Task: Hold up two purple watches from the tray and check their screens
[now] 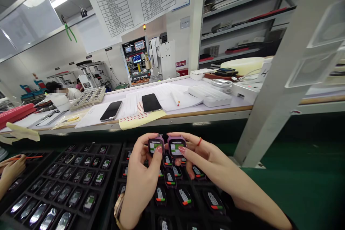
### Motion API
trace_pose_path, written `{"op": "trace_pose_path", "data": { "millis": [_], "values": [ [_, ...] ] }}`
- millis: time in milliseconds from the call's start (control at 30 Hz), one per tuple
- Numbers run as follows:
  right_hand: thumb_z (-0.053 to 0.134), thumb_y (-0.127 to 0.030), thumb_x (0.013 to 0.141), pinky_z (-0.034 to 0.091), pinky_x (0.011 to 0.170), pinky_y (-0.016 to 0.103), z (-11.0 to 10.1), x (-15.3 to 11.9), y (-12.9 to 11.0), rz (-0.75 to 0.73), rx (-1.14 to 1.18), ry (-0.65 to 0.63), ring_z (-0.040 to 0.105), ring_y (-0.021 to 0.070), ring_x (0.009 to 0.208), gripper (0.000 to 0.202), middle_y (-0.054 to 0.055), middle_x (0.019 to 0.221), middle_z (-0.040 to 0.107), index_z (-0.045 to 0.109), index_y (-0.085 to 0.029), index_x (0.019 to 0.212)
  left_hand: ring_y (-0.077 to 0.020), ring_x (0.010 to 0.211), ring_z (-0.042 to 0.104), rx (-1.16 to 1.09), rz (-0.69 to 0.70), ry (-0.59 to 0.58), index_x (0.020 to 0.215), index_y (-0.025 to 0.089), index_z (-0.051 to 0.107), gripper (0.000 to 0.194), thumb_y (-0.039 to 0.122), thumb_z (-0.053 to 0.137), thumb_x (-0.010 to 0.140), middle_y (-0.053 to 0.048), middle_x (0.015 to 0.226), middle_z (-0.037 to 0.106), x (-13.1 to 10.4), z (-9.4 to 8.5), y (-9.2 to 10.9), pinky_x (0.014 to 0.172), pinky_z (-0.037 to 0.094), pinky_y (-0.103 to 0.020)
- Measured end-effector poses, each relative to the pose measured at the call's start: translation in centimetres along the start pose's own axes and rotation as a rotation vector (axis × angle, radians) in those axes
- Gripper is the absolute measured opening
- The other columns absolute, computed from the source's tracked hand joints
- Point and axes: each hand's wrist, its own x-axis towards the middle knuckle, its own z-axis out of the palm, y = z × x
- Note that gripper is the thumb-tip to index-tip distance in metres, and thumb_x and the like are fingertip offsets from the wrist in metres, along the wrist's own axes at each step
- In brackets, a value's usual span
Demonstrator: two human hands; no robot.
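While the black compartmented tray [151, 219] at six o'clock sits nearly full of small dark watch modules with lit screens [184, 197], the person holds two more above its far edge. The left hand [142, 172] is closed around a purple-cased watch module showing a green-and-white screen [155, 145], and the right hand [205, 158], wearing a thin red ring, pinches a matching purple-cased module [176, 146] just beside it, the two cases almost touching. Judging by the layout, most units already lie in their cells, with these two out in hand. At eight o'clock a second black tray [67, 187] carries rows of similar modules, several with screens glowing. At nine o'clock another person's hand [10, 170] holds a thin orange stick [27, 157]. Farther off, at twelve o'clock, the long white table [188, 109] bears two black smartphones [111, 110] lying flat on paper sheets, with a yellow sheet of red dot stickers [140, 116] between them.
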Motion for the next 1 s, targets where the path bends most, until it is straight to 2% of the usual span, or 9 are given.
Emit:
{"op": "trace_pose_path", "data": {
  "millis": [100, 267, 433, 667, 833, 933, 1000],
  "values": [
    [0.068, -0.053, 0.097, 0.056, 0.051, 0.026, 0.1, 0.0, -0.2, 0.016, -0.008, -0.010, 0.059, 0.0161, 0.059, 0.050, 0.006, 0.093, 0.069, 0.061, -0.021, 0.134, -0.0176, 0.102, 0.062, -0.010, 0.010, -0.008, 0.122, 0.027, 0.058, 0.027, 0.036, 0.061, 0.096, -0.003, 0.113, 0.066, 0.0, -0.1, 0.0, 0.081, 0.049, -0.026],
    [0.072, -0.047, 0.095, 0.054, 0.051, 0.019, 0.2, -0.1, -0.5, 0.006, 0.059, -0.054, 0.064, 0.0189, 0.078, 0.048, 0.008, 0.102, 0.069, 0.060, -0.021, 0.133, -0.0181, 0.105, 0.062, 0.006, 0.019, -0.045, 0.123, 0.028, 0.057, 0.029, 0.038, 0.061, 0.096, -0.004, 0.116, 0.066, 0.1, -0.2, -0.3, 0.077, 0.050, -0.024],
    [0.074, -0.046, 0.094, 0.054, 0.051, 0.019, 0.2, -0.2, -0.7, 0.027, 0.075, -0.043, 0.064, 0.0196, 0.081, 0.049, 0.009, 0.108, 0.068, 0.060, -0.021, 0.134, -0.0173, 0.102, 0.063, 0.018, 0.023, -0.040, 0.123, 0.027, 0.057, 0.030, 0.036, 0.063, 0.095, -0.004, 0.116, 0.066, 0.2, -0.1, -0.2, 0.075, 0.051, -0.023],
    [0.073, -0.050, 0.093, 0.055, 0.049, 0.021, 0.1, 0.0, -0.5, 0.003, 0.041, -0.032, 0.064, 0.0192, 0.075, 0.051, 0.010, 0.109, 0.068, 0.061, -0.021, 0.133, -0.0187, 0.105, 0.063, -0.020, 0.030, -0.028, 0.125, 0.026, 0.056, 0.032, 0.032, 0.064, 0.094, -0.005, 0.116, 0.066, 0.1, 0.2, 0.0, 0.081, 0.051, -0.026],
    [0.070, -0.056, 0.095, 0.056, 0.054, 0.025, 0.3, -0.4, -1.4, 0.057, -0.009, 0.001, 0.063, 0.0177, 0.069, 0.053, 0.008, 0.110, 0.068, 0.061, -0.022, 0.134, -0.0200, 0.112, 0.062, -0.064, 0.019, -0.042, 0.128, 0.028, 0.056, 0.033, 0.034, 0.062, 0.096, -0.005, 0.124, 0.064, -0.1, 0.2, 0.2, 0.085, 0.052, -0.027],
    [0.069, -0.063, 0.093, 0.057, 0.054, 0.028, 0.3, -0.5, -1.5, 0.063, -0.035, 0.040, 0.063, 0.0185, 0.065, 0.056, 0.008, 0.105, 0.070, 0.063, -0.023, 0.133, -0.0201, 0.107, 0.062, -0.072, 0.022, -0.037, 0.128, 0.028, 0.058, 0.033, 0.040, 0.060, 0.097, -0.006, 0.123, 0.064, 0.0, 0.2, 0.1, 0.087, 0.053, -0.029],
    [0.067, -0.065, 0.094, 0.057, 0.054, 0.027, 0.2, -0.5, -1.3, 0.062, -0.032, 0.054, 0.064, 0.0186, 0.064, 0.056, 0.006, 0.095, 0.070, 0.064, -0.024, 0.133, -0.0184, 0.096, 0.063, -0.061, 0.026, -0.018, 0.127, 0.028, 0.060, 0.034, 0.045, 0.058, 0.097, -0.005, 0.113, 0.066, 0.1, 0.1, 0.1, 0.087, 0.053, -0.030]
  ]
}}
